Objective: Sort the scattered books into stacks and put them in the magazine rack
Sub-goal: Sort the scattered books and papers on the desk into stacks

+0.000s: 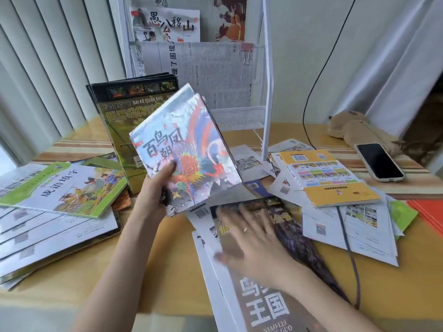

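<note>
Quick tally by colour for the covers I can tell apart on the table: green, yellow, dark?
Green-bordered book: 1
Yellow book: 1
Dark encyclopedia covers, one standing, one flat: 2
Total: 4

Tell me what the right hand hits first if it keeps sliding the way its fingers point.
The right hand lies flat on the dark bird-kingdom book, fingers pointing up-left. Going straight on, it would likely first meet the lower edge of the colourful phoenix picture book held by the left hand; depth is uncertain.
</note>
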A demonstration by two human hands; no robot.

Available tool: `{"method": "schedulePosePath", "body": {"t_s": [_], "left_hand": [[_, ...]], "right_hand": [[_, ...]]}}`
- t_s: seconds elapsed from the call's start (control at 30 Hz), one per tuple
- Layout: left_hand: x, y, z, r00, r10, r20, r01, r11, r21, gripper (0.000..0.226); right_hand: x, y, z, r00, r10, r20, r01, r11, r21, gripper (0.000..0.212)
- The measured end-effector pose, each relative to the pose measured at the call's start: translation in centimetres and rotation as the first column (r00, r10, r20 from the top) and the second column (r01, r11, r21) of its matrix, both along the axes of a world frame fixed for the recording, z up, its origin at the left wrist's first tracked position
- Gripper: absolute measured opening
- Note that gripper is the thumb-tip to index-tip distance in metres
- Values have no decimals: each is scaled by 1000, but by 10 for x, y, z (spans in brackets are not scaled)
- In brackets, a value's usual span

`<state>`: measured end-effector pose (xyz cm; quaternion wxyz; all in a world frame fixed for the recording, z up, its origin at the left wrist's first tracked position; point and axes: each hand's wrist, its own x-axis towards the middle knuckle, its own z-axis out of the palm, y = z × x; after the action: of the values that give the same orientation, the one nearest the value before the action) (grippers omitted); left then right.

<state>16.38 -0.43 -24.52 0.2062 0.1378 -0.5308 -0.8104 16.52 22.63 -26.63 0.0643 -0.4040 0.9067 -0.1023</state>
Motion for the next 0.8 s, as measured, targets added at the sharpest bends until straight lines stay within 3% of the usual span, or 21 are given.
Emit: {"method": "schedulePosePath", "body": {"t_s": [0.07, 0.2, 0.27, 0.47, 0.57, 0.63, 0.7, 0.77, 0.8], "left_hand": [[1, -4, -2, 1000, 17, 17, -18, 998, 56, 22], [3, 0, 1, 996, 54, 65, -65, 982, 175, 26], [3, 5, 4, 996, 38, 84, -52, 984, 173, 18], [6, 5, 5, 995, 33, 89, -48, 983, 175, 14], [7, 7, 6, 997, 34, 72, -47, 981, 186, 19], [6, 9, 7, 999, -3, 40, -5, 983, 183, 36], [7, 13, 9, 998, -45, 34, 38, 985, 169, 50], [7, 14, 9, 998, -48, 30, 42, 986, 161, 35], [6, 13, 7, 999, -38, 31, 32, 986, 164, 24]], "right_hand": [[-8, 2, -5, 998, 56, 21, -59, 987, 152, 68], [-48, 19, -3, 998, -55, 14, 52, 985, 162, 57], [-57, 20, -1, 999, 8, 48, -15, 988, 155, 54], [-42, 8, 13, 971, 64, 231, -43, 995, -94, 55], [-25, 16, 28, 992, 11, 123, 6, 991, -131, 62], [-17, 22, 45, 995, -87, -41, 86, 996, -17, 60], [-11, 23, 56, 964, -151, -218, 209, 938, 276, 53], [-3, 18, 54, 952, -154, -265, 271, 827, 493, 49], [1, 15, 49, 954, -167, -249, 279, 797, 536, 60]]}}
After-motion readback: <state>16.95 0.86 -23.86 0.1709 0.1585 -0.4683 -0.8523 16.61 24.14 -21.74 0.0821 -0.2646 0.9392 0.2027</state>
